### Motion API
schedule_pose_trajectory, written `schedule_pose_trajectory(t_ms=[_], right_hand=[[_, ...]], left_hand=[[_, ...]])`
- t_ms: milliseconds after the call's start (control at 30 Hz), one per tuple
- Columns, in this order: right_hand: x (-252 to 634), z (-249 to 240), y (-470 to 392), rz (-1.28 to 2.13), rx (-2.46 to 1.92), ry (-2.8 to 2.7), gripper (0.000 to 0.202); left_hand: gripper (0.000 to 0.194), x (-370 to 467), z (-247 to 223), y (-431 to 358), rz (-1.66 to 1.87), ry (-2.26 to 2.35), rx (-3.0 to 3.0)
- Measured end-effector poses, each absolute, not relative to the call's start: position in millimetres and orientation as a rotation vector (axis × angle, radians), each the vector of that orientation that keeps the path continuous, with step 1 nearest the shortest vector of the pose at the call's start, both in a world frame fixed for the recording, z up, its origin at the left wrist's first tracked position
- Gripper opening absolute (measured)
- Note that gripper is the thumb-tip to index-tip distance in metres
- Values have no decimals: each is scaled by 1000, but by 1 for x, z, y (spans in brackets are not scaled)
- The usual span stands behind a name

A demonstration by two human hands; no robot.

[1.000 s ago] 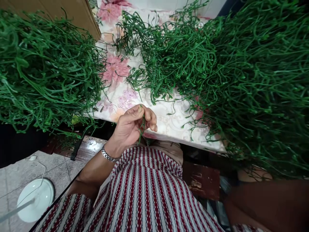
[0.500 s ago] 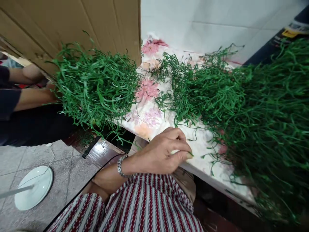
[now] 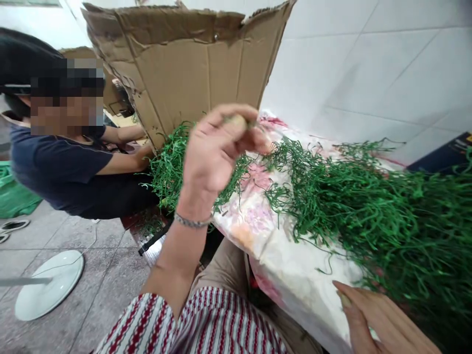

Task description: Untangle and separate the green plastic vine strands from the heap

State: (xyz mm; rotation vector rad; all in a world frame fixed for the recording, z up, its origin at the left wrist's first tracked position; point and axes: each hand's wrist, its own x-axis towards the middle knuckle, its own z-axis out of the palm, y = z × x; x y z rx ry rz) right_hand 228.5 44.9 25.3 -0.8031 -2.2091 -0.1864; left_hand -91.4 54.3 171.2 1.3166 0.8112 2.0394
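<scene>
My left hand (image 3: 212,155), with a metal bracelet at the wrist, is raised in front of the cardboard and above the left heap of green stems (image 3: 169,164). Its fingers are curled and pinched, blurred by motion; what they hold is too small to name. At the lower right, my right hand (image 3: 383,319) is over the edge of the flowered cloth (image 3: 306,268), thumb and forefinger close together. Anything between them is hidden. A larger heap of thin green stems (image 3: 368,196) spreads over the cloth, beyond my right hand.
An upright cardboard sheet (image 3: 184,73) stands behind the left heap. A person in a dark shirt (image 3: 62,162) sits at the left, arms reaching behind it. A round white base (image 3: 51,285) stands on the tiled floor, and a green bag (image 3: 16,189) lies at the far left.
My left hand has risen from the cloth's front edge toward the left heap. My right hand has come into view. The view has shifted, showing more of the cardboard and the seated person.
</scene>
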Motion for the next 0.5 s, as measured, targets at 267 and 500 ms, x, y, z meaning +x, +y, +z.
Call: schedule_pose_trajectory(t_ms=[267, 500], right_hand=[[227, 23, 40, -242, -670, -2361, 15], [222, 30, 37, -157, -716, -2399, 14]], left_hand=[[21, -189, 138, 31, 2335, 2154, 1509], [30, -125, 109, -7, 2377, 2309, 1727]])
